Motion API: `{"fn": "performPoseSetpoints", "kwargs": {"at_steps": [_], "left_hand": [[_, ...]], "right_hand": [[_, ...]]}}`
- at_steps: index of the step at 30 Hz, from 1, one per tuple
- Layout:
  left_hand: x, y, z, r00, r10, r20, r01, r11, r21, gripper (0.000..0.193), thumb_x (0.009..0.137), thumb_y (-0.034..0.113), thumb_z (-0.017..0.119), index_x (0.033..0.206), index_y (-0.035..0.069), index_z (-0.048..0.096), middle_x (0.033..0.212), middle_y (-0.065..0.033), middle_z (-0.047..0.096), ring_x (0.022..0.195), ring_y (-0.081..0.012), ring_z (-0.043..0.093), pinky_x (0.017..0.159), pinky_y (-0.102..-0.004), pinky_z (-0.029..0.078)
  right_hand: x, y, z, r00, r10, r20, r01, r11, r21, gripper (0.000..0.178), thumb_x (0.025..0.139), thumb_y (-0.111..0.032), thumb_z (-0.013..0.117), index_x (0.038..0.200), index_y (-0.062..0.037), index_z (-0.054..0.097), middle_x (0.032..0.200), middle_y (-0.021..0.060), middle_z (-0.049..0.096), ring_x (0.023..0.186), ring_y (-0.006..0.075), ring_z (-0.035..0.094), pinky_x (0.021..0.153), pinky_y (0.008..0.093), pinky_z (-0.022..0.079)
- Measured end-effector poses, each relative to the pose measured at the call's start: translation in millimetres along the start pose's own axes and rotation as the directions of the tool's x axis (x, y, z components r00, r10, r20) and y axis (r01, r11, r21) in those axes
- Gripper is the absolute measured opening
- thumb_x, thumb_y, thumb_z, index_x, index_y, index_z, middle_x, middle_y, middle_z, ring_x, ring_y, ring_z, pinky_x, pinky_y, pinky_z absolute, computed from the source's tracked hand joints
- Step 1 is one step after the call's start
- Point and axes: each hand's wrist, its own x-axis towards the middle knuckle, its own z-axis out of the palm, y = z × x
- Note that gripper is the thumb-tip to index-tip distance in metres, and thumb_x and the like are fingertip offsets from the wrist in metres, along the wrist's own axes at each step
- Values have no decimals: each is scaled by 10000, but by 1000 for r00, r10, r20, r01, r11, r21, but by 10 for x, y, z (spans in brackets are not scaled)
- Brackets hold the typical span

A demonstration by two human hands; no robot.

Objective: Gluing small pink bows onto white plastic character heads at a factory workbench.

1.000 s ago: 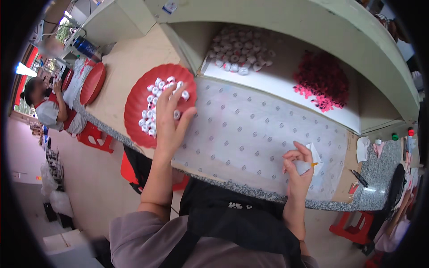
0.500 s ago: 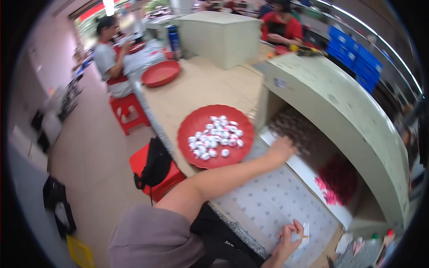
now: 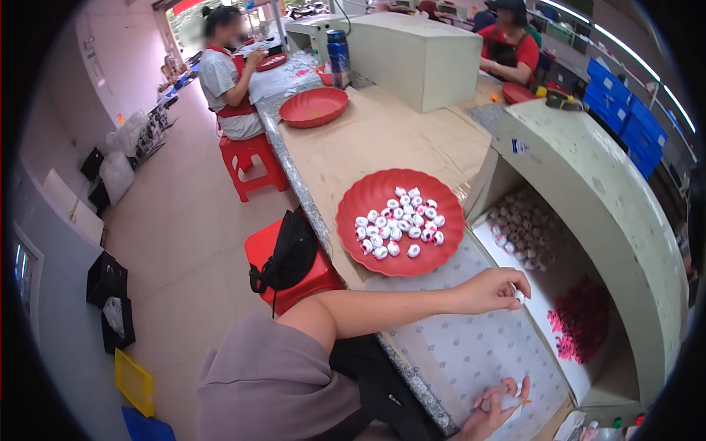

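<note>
My left hand [image 3: 491, 291] reaches across the patterned white sheet [image 3: 434, 345]. Its thumb and fingers are pinched on a small white ring-shaped piece [image 3: 519, 296], mostly covered by the fingers. Close to the table's near edge, my right hand [image 3: 494, 411] is curled around a small whitish object [image 3: 509, 400] with a thin orange-brown tip; its kind cannot be made out. Left of the green hood, a scalloped red plate [image 3: 353, 239] holds several white pieces [image 3: 401, 220] with pink marks. Inside the hood lie a heap of similar white pieces [image 3: 523, 228] and a pile of pink bits [image 3: 581, 316].
The pale green hood [image 3: 588, 154] arches over the right side of the table. Another red plate [image 3: 312, 108] and a blue bottle [image 3: 338, 59] stand farther back. A red stool [image 3: 268, 242] bears a black bag [image 3: 290, 253]. Two people work at the far tables.
My left hand has come back from the heap of white pieces toward me, with one piece now in its fingers. My right hand keeps the whitish object. The view has shifted left.
</note>
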Motion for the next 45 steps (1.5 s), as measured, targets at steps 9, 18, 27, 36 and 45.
{"fn": "performPoseSetpoints", "kwargs": {"at_steps": [9, 18, 27, 36, 45], "left_hand": [[-514, -1, 293, 951, -303, -66, 214, 794, -569, 399, 741, -3, 521, 1110, 18, 372, 968, -71, 514, 900, -125, 500, 788, -250, 415], [-675, -36, 627, 944, -324, 66, 274, 655, -704, 357, 725, -36, 532, 1064, -23, 421, 978, -103, 512, 900, -151, 508, 800, -254, 402], [-791, -15, 659, 972, -230, 50, 206, 730, -651, 348, 711, -73, 528, 1030, -20, 400, 1025, -140, 490, 935, -148, 486, 787, -245, 399], [-776, 13, 672, 982, -180, 59, 177, 758, -627, 352, 706, -90, 521, 1029, -27, 399, 1015, -158, 489, 916, -157, 487, 807, -262, 383], [-770, -9, 685, 978, -198, 70, 198, 758, -622, 346, 707, -92, 518, 1027, -25, 403, 1005, -152, 495, 910, -155, 487, 800, -260, 386]], "right_hand": [[128, -289, -69, 973, 125, 191, -52, 936, -348, 312, 667, -42, 501, 957, 6, 396, 1001, 125, 364, 786, 211, 492, 539, 282, 473], [26, -489, -275, 960, -277, 31, 274, 918, -286, 359, 669, -85, 560, 970, 41, 410, 902, 122, 423, 678, 177, 522, 474, 248, 468], [43, -437, -92, 850, -510, 131, 511, 859, 30, 350, 721, -152, 565, 975, -35, 355, 903, 76, 359, 744, 145, 340, 613, 248, 338], [-65, -361, 73, 731, -583, 355, 679, 671, -297, 466, 552, -114, 742, 895, -78, 428, 836, 64, 439, 590, 139, 451, 475, 241, 413], [-52, -313, 67, 732, -579, 360, 679, 663, -315, 474, 536, -112, 751, 885, -87, 430, 833, 56, 450, 568, 126, 447, 471, 221, 398]]}}
